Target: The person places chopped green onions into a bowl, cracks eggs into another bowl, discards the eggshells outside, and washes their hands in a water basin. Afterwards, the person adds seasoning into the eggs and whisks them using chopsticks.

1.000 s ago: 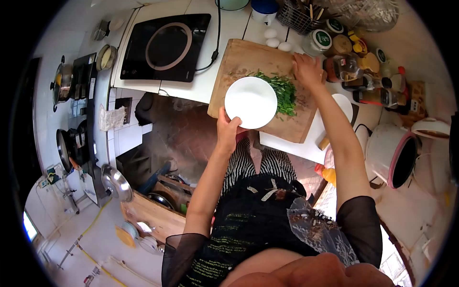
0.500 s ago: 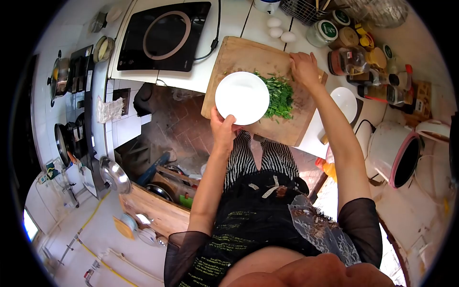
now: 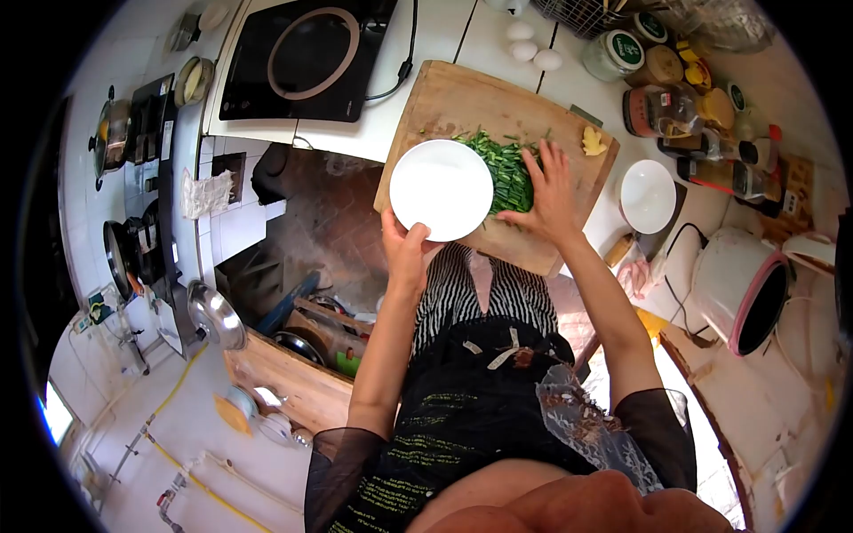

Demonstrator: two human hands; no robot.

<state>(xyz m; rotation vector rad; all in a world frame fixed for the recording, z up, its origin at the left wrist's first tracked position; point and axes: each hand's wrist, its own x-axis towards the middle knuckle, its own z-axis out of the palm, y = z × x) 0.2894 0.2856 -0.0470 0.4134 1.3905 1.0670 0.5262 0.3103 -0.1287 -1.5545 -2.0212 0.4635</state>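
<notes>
My left hand [image 3: 406, 251] grips the near rim of a white bowl [image 3: 441, 190], held over the left part of a wooden cutting board [image 3: 471, 93]. Chopped greens [image 3: 506, 173] lie in a heap just right of the bowl. Spread around the right edge of the heap, my right hand [image 3: 549, 191] has its fingers apart and touches the greens. A yellowish piece that looks like ginger [image 3: 593, 141] rests at the board's upper right corner.
An induction cooktop [image 3: 311, 55] sits at the upper left. Beyond the board are eggs [image 3: 522, 50]. Jars [image 3: 613, 55] and bottles line the right side, near a second white bowl [image 3: 648, 196], a knife handle [image 3: 618, 251] and a rice cooker [image 3: 737, 289].
My right hand has moved from the board's upper right corner down and left to the greens, and the ginger-like piece now shows. The bowl has shifted slightly left.
</notes>
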